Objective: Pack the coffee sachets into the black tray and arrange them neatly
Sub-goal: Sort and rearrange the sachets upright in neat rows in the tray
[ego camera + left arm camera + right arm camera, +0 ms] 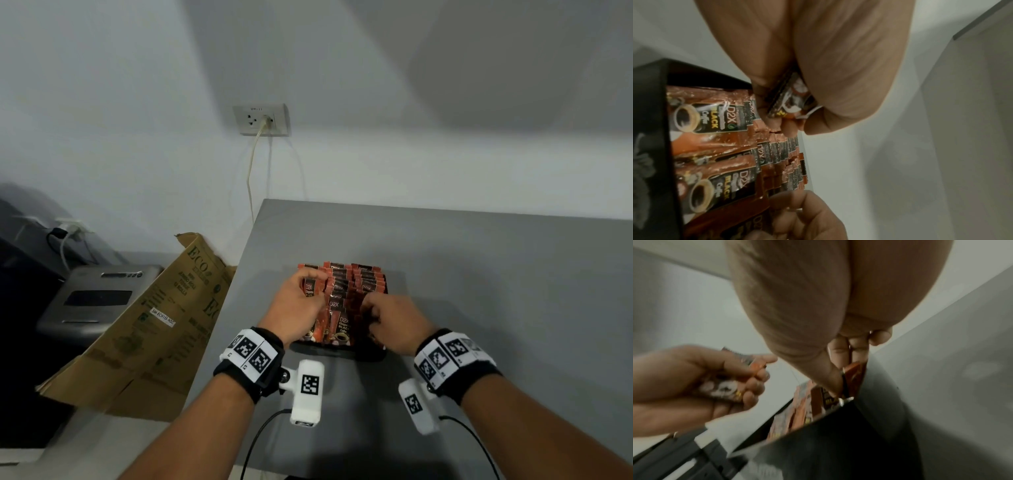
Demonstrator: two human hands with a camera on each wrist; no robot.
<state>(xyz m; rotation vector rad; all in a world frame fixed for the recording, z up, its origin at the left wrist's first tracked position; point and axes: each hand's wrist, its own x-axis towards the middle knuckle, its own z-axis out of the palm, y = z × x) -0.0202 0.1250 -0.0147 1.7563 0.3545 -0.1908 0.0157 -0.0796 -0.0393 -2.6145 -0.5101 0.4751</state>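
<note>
The black tray (329, 351) sits on the grey table (479, 291), packed with rows of red-brown D2X coffee sachets (342, 284) standing on edge. My left hand (313, 279) hovers over the tray's left row and grips one sachet (789, 100) in curled fingers. My right hand (371, 308) is at the tray's right row, where thumb and fingers (849, 350) pinch the top of a sachet (854, 374) standing in the tray. The left wrist view shows the tray wall (649, 113) and the packed sachets (715, 129).
A flattened brown cardboard box (154, 325) leans off the table's left edge beside a grey machine (99, 298). A wall socket (262, 120) with a hanging cable is behind. Bare table lies right of the tray and behind it.
</note>
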